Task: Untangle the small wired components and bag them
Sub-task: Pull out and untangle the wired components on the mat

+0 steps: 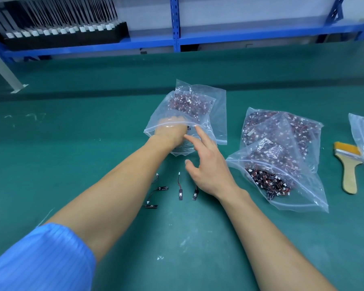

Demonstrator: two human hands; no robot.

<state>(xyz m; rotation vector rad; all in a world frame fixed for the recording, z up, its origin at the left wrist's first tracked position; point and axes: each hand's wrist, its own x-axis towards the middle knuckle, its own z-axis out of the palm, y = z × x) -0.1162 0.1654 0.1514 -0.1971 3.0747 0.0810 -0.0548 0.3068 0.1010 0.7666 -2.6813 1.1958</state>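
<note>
Backing a green mat (72,143), blue shelving (175,24), left hand (172,129) inside bag (216,106), grip unclear, right hand (208,166) splayed empty

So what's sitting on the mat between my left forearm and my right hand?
Four loose wired components lie on the green mat there, head view.

No legible text anywhere, small dark label (188,128) on clear bag (219,110), too blurred
</note>
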